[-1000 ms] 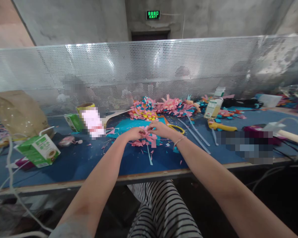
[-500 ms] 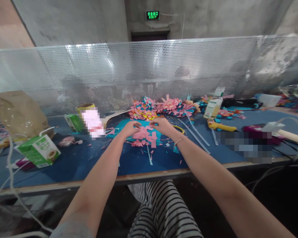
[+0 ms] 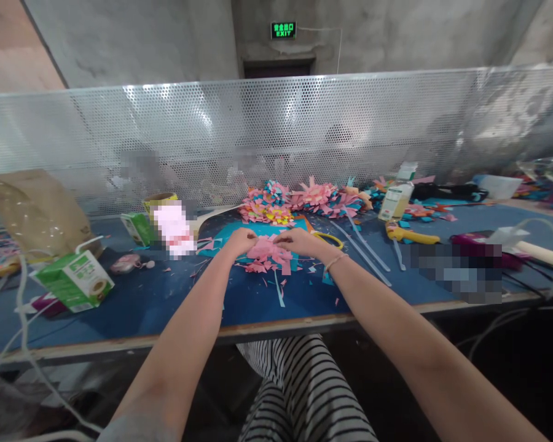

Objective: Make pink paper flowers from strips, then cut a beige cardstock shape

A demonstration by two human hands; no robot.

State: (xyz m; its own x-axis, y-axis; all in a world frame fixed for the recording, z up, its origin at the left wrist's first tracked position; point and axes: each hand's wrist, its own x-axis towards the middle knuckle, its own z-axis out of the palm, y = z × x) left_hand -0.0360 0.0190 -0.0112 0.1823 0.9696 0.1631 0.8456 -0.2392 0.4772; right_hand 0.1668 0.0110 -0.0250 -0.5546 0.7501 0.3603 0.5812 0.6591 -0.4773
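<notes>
Left hand [image 3: 242, 242]: centre of the frame, fingers loosely curled beside the pink pieces; whether it grips any, I cannot tell.
Right hand [image 3: 298, 242]: just right of centre, fingers bent inward, touching the pieces; grip unclear.
Pink paper pieces [image 3: 260, 252]: centre, between and below both hands.
Blue sheet [image 3: 270, 227]: centre, partly beneath them, on the tabletop [image 3: 253, 307].
Yellow loop [image 3: 335, 238]: right of centre.

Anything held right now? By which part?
The right hand is at the upper right edge of the pink paper, the left hand by its upper left; whether either pinches it cannot be told.
</notes>
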